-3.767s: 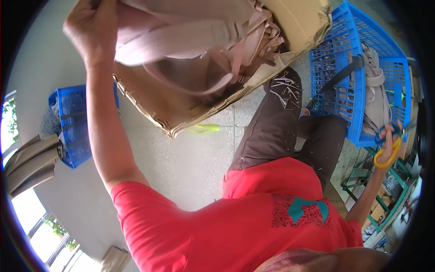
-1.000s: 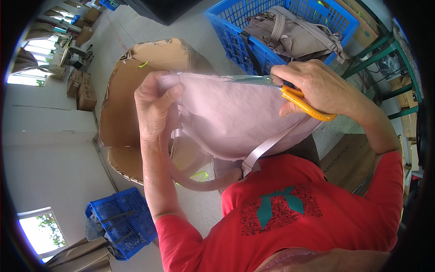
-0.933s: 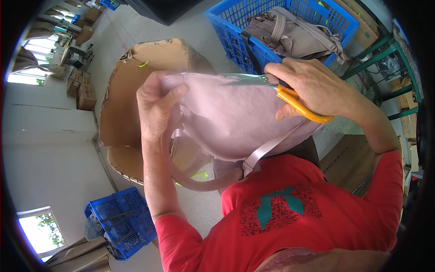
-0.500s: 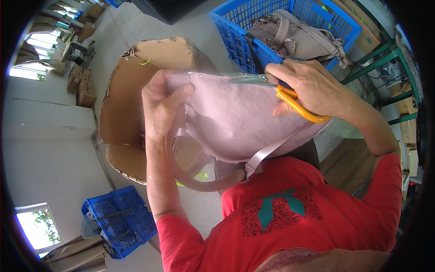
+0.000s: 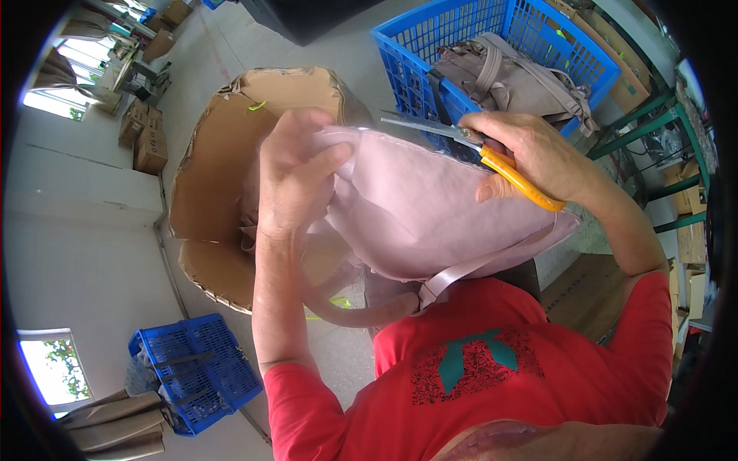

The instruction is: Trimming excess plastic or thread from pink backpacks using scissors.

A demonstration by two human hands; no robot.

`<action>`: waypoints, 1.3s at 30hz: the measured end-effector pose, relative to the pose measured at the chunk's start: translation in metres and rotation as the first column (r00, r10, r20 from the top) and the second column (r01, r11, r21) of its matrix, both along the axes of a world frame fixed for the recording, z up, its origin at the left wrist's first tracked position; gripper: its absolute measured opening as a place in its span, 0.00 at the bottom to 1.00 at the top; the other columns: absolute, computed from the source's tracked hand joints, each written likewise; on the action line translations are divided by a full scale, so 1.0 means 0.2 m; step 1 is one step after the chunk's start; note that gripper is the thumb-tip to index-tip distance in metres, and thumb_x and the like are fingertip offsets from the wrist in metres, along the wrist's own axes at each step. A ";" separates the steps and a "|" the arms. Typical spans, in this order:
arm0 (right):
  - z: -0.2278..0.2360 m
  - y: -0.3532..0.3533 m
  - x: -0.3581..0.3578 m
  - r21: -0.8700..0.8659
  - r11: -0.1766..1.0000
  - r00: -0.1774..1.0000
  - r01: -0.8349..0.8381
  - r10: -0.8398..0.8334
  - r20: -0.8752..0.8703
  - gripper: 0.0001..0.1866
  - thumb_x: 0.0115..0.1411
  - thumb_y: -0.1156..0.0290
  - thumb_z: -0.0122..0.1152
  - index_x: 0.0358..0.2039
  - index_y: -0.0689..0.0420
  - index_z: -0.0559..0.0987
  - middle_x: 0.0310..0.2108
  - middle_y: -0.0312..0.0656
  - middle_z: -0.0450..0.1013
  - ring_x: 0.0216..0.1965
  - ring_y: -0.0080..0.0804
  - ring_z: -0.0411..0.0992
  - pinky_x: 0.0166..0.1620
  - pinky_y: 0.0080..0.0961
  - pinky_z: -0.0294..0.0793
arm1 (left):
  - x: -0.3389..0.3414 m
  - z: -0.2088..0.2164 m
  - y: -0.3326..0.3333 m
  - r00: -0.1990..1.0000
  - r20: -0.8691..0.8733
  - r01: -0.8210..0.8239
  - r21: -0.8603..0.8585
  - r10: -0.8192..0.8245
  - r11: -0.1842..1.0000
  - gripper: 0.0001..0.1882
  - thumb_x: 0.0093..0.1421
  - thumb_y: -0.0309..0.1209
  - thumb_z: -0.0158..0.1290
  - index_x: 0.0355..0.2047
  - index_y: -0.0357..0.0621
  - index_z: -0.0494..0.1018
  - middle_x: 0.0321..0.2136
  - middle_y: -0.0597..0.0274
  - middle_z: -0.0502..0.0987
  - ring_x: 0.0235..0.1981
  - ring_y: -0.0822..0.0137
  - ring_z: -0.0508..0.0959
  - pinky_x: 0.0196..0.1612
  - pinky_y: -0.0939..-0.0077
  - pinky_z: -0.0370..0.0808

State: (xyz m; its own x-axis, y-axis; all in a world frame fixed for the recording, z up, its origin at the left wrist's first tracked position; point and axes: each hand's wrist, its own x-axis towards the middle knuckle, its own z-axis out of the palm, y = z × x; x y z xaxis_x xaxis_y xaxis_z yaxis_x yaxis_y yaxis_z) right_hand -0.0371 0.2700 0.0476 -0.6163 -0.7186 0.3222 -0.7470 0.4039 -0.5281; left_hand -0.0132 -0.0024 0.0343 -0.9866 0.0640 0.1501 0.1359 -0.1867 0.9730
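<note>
The bag (image 5: 430, 215) has barely shifted; soft and light, left hand (image 5: 296, 180) pinches its top edge, right hand (image 5: 530, 154) grips scissors (image 5: 469, 142).

Large open brown cardboard box (image 5: 231, 154), small stacked cartons (image 5: 146, 138) far left

Two blue plastic crates: one (image 5: 492, 46) upper right, one (image 5: 196, 373) lower left. One open cardboard box (image 5: 223, 154). One pink bag (image 5: 430, 215). One pair of scissors (image 5: 477, 146).
</note>
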 end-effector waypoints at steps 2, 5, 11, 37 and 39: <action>0.08 0.00 0.00 0.104 0.994 0.999 0.028 -0.025 -0.026 0.30 0.38 0.51 0.67 0.33 0.60 0.67 0.24 0.46 0.67 0.27 0.42 0.67 0.31 0.33 0.65 | 0.02 0.05 0.06 0.999 -0.030 -0.028 -0.045 0.027 0.999 0.20 0.44 0.17 0.57 0.38 0.38 0.64 0.28 0.58 0.74 0.28 0.73 0.73 0.30 0.85 0.68; 0.13 -0.01 -0.02 0.146 0.989 0.990 -0.008 0.028 -0.135 0.30 0.38 0.49 0.66 0.34 0.58 0.68 0.24 0.45 0.66 0.28 0.42 0.67 0.31 0.34 0.65 | 0.03 0.11 0.12 0.996 -0.073 -0.060 -0.088 0.054 0.994 0.23 0.42 0.14 0.58 0.39 0.36 0.62 0.27 0.57 0.74 0.28 0.73 0.73 0.30 0.83 0.70; 0.21 -0.03 -0.01 0.230 0.973 0.975 0.004 0.047 -0.218 0.29 0.39 0.49 0.65 0.32 0.58 0.68 0.23 0.45 0.67 0.28 0.44 0.68 0.31 0.35 0.65 | 0.04 0.13 0.16 0.989 -0.130 -0.096 -0.187 0.073 0.978 0.24 0.43 0.16 0.58 0.39 0.34 0.60 0.24 0.54 0.76 0.24 0.74 0.73 0.27 0.83 0.70; 0.24 0.06 -0.07 0.282 0.958 0.949 0.049 0.043 -0.311 0.27 0.41 0.52 0.65 0.31 0.60 0.68 0.19 0.44 0.66 0.21 0.43 0.67 0.27 0.33 0.65 | -0.04 0.17 0.29 0.998 -0.050 -0.036 -0.261 0.024 0.965 0.33 0.43 0.13 0.57 0.48 0.24 0.53 0.26 0.46 0.75 0.28 0.69 0.76 0.32 0.82 0.72; 0.27 0.07 -0.08 0.327 0.943 0.945 0.066 0.046 -0.324 0.29 0.38 0.53 0.67 0.34 0.61 0.68 0.20 0.42 0.66 0.21 0.40 0.66 0.27 0.30 0.65 | -0.04 0.18 0.32 0.998 -0.065 -0.040 -0.268 0.023 0.963 0.34 0.43 0.13 0.57 0.49 0.23 0.53 0.26 0.46 0.75 0.28 0.68 0.76 0.32 0.81 0.72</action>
State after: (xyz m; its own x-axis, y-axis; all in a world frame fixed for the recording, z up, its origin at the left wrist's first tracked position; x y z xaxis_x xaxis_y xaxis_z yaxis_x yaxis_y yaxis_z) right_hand -0.0539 0.2834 0.1020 -0.5264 -0.8124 0.2508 -0.8485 0.5206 -0.0945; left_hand -0.0215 0.0618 0.0706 -0.9783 0.0796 0.1911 0.1978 0.0863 0.9764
